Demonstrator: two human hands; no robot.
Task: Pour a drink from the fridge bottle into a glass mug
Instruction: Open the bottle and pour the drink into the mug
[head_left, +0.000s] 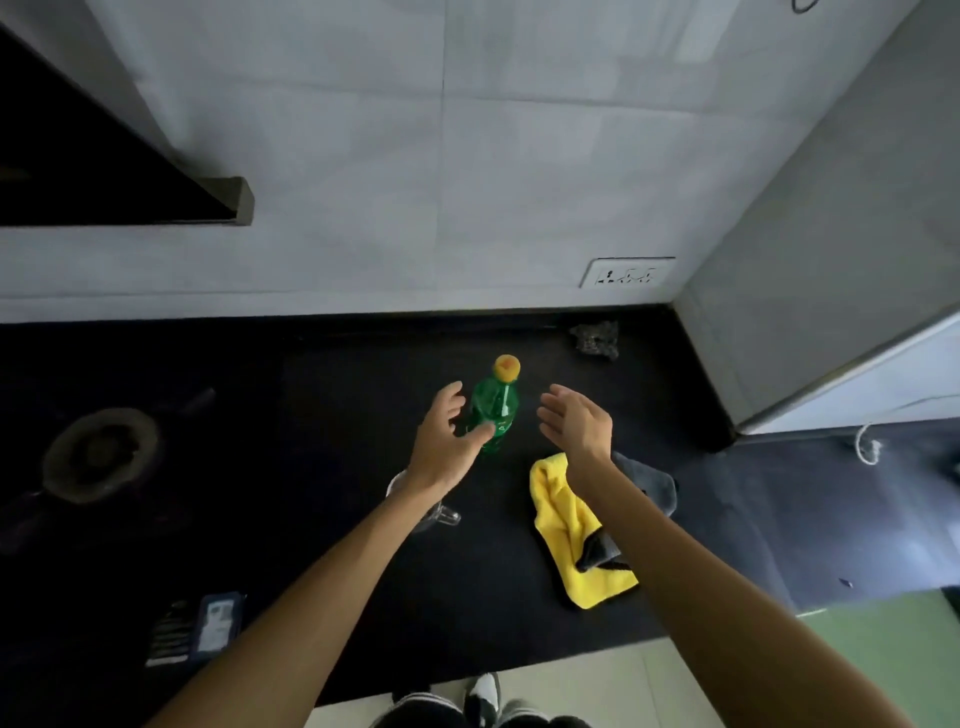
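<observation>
A green plastic bottle with a yellow cap stands upright on the black counter. My left hand hovers just left of it, fingers spread and thumb in front of the bottle's lower body; whether it touches is unclear. My right hand floats to the bottle's right, fingers relaxed, holding nothing. A clear glass mug sits under my left wrist and forearm, mostly hidden, with its handle showing to the right.
A yellow and grey cloth lies right of the mug. A dark scrubber sits by the back wall under a socket. A stove burner is at the left, a packet at the front left, the fridge side at the right.
</observation>
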